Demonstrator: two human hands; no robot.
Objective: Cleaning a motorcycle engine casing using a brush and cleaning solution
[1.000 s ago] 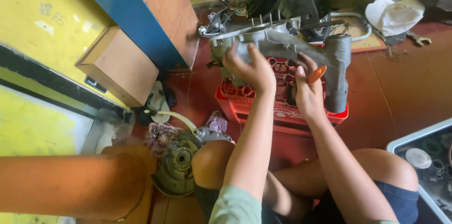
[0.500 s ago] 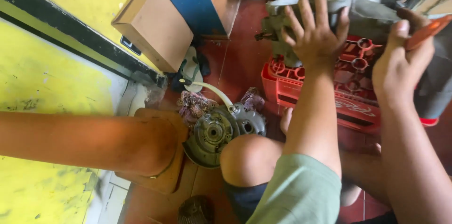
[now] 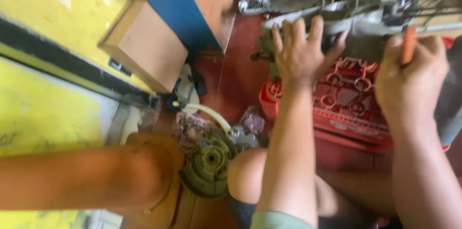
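Where the grey engine casing (image 3: pixel 365 22) sits on the red crate (image 3: pixel 346 108), at its far edge, the left hand (image 3: pixel 301 55) lies flat on the casing, fingers spread wide. Right hand (image 3: pixel 409 77), fingers curled, grips an orange tool handle (image 3: pixel 409 43) beside it. Near crate's left corner, on floor: round flywheel part (image 3: pixel 209 161) w/ pale hose (image 3: pixel 209 113); wooden box (image 3: pixel 144 48) further left.

Left hand (image 3: pixel 301 55) splayed flat — right hand (image 3: pixel 409 72) fisted, arms outstretched.

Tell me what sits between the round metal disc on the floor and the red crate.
In the head view, a bare knee and a crumpled pinkish rag lie between the round metal disc and the red crate.
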